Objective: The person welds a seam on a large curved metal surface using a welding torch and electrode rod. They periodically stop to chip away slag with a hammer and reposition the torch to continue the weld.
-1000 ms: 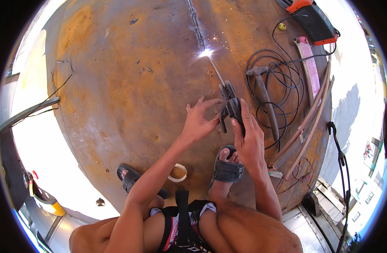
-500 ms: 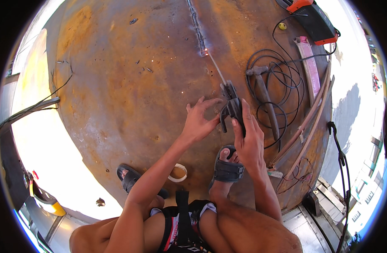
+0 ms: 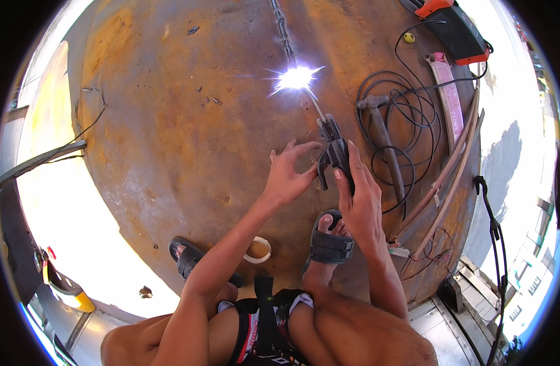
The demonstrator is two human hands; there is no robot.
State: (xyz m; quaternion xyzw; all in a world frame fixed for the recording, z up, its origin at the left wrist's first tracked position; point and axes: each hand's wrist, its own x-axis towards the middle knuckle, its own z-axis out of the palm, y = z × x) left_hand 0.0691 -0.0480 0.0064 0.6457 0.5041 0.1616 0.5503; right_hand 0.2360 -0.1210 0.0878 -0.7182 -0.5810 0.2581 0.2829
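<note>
My right hand (image 3: 360, 198) is wrapped round a black electrode holder (image 3: 336, 152). A thin welding rod (image 3: 317, 107) sticks out of its jaws, up and to the left. At the rod's tip a white arc (image 3: 296, 78) glares with spiky rays, hiding the spot beneath. Beyond the glare a dark weld bead (image 3: 283, 33) runs up the rusty steel plate (image 3: 231, 146). My left hand (image 3: 288, 174) is open, fingers apart, its thumb and forefinger at the holder's left side; whether they touch it I cannot tell.
Right of the holder lie a hammer (image 3: 385, 137) and a coiled black cable (image 3: 429, 116). Farther off are a pink packet (image 3: 446, 97) and a black-and-orange machine (image 3: 455, 33). Wooden strips (image 3: 441, 189) lie along the right edge. Between my sandalled feet is a pale ring (image 3: 268, 249).
A bright white arc has flared up at the rod's tip, where only a small red glow was. The holder and right hand have shifted very slightly; the left hand stays put.
</note>
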